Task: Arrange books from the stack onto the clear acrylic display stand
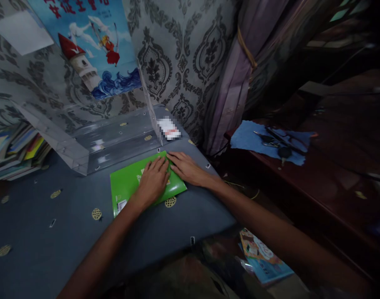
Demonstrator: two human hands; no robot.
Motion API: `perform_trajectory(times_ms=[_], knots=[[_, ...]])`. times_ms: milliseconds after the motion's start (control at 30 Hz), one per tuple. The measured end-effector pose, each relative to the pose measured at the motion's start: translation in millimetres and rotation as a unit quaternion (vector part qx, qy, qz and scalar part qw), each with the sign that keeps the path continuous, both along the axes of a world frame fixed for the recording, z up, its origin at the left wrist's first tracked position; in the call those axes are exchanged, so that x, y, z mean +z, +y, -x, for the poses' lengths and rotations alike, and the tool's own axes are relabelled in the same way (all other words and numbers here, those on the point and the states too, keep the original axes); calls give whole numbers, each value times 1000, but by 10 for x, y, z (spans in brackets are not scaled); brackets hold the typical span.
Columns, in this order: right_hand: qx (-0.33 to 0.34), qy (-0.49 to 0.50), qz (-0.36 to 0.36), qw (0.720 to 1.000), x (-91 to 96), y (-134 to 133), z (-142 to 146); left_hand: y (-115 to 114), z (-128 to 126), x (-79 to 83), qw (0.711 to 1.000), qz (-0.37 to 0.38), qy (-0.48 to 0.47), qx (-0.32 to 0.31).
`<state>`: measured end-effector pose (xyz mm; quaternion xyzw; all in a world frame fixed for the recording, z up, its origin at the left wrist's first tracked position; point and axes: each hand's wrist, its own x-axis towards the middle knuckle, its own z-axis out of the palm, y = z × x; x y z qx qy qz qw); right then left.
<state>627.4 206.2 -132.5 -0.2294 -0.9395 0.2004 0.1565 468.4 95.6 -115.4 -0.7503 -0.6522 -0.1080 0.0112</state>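
Green book [129,182] lay beneath the left hand [154,179]

The book lay on a grey-blue patterned table [74,236], near its right side and just in front of a clear plastic rack [67,151]. The left hand rested on the cover, fingers extended and slightly apart, pinching nothing. The right hand [185,167] touched the book's far right corner with its fingers stretched out; whether it pinched the edge, I could not tell.

Beyond the right hand, beside the rack, lay a small white item [169,128], its markings blurred. A pile of books [18,151] lay left of the rack. Behind, a blue poster [99,54] showed against the patterned wall [183,41], and a mauve curtain [230,87] was tied back. Well apart on the right, a dark red surface [327,182] bore a blue cloth [240,139] with keys [283,153] on it.
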Motion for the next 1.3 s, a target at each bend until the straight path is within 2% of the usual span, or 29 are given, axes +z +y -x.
perform_trajectory(times_ms=[133,267,500,733,867,1000,1067,1133,1200,1300], knots=[[6,-1,-8,1000,-9,-64,-134,-177,-116,18,1000,9,15,-23],[-10,-12,-24,1000,-50,-110,-175,-264,-199,5,999,5,45,-6],[3,24,-26,999,-100,-249,-328,-421,-210,-25,995,-20,102,-15],[22,28,-18,999,-92,-380,-456,-462,-253,-37,984,5,174,-26],[29,53,22,998,-79,-383,-510,-477,-327,-29,974,3,222,-41],[5,132,143,981,-39,-419,-542,-500,-368,41,968,-2,245,-50],[-40,197,242,949,-21,-448,-526,-501,-359,117,968,-6,245,-49],[-88,264,375,884,-12,-478,-472,-498,-327,219,971,-17,235,-39],[-96,310,535,780,-8,-517,-362,-499,-278,333,974,-29,221,-27],[-25,312,730,608,-2,-622,-103,-547,-217,470,975,-52,216,-21]])
